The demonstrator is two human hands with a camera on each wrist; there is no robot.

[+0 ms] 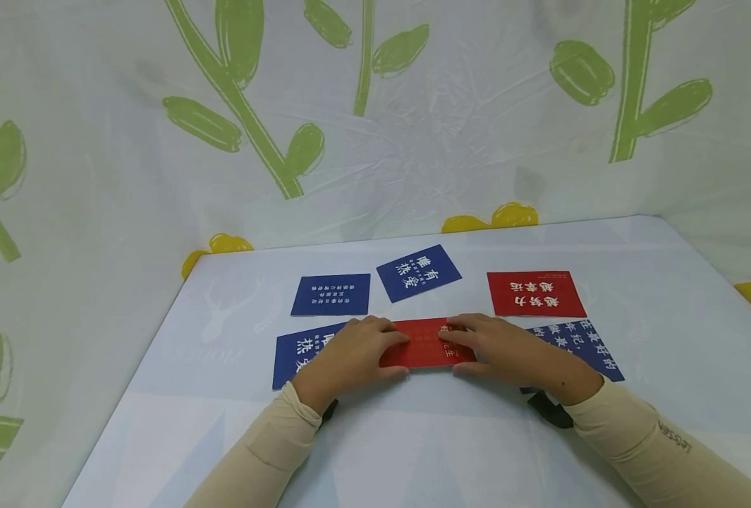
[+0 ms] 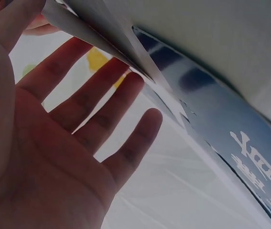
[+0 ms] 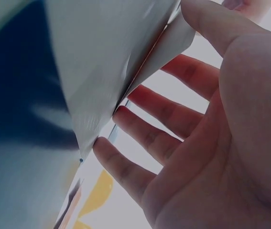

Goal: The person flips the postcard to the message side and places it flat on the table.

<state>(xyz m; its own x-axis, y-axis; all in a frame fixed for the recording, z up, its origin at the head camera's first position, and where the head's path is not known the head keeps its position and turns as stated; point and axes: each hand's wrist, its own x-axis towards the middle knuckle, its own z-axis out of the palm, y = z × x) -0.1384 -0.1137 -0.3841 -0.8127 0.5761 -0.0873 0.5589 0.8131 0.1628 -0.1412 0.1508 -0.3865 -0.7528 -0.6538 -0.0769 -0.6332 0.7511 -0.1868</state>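
Between my two hands is a red card with pale writing, its printed face up. My left hand pinches its left end, the thumb along the near edge and the other fingers spread over the red face. At the right end my right hand holds it the same way, fingertips over part of the writing. Both wrist views show the card's pale underside at a slant above the white surface. A blue card lies partly behind my left hand, and another blue card is partly covered by my right forearm.
Farther back lie a blue card, a tilted blue card and a red card with white characters. The white tabletop meets a pale hanging cloth printed with green leaves.
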